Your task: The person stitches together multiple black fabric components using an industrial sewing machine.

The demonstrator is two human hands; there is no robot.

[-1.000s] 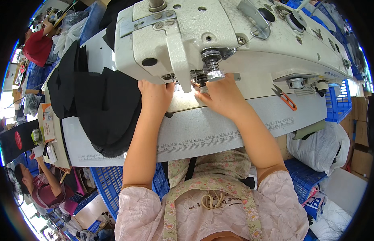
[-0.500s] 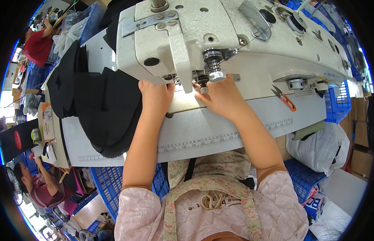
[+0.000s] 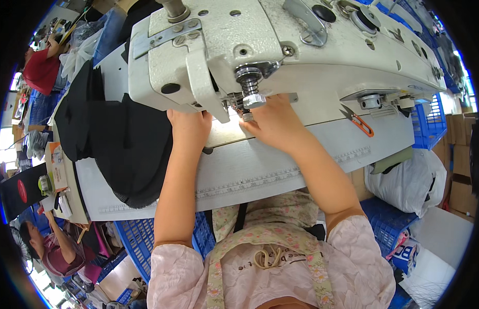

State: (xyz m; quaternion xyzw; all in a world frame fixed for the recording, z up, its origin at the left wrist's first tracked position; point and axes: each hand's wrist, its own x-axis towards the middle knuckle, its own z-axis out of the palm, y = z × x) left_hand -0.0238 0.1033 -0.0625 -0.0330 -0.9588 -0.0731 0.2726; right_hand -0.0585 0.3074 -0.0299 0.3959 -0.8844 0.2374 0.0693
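A white sewing machine (image 3: 224, 36) spans the table in front of me, its lamp lighting the needle area. My left hand (image 3: 190, 127) reaches under the machine head from the left, with its fingers hidden behind the head. On the other side of the needle is my right hand (image 3: 275, 123); its thumb points at the lit spot, while the other fingers are mostly hidden by the tension knob (image 3: 255, 99). Whatever lies under the fingers does not show. Stacked black fabric pieces (image 3: 128, 141) lie left of my left forearm. Orange-handled thread snips (image 3: 362, 123) rest right of my right hand.
A printed ruler (image 3: 249, 181) runs along the table's front edge. Blue baskets (image 3: 134, 242) stand below it. At right are a white plastic sack (image 3: 409, 180) and cardboard boxes (image 3: 460, 154). Two other people, one in a red top (image 3: 41, 72), are at the far left.
My view has shifted a little, so the machine and both hands appear farther left. Both hands stay beside the needle area; the fabric stack and snips keep their places on the table.
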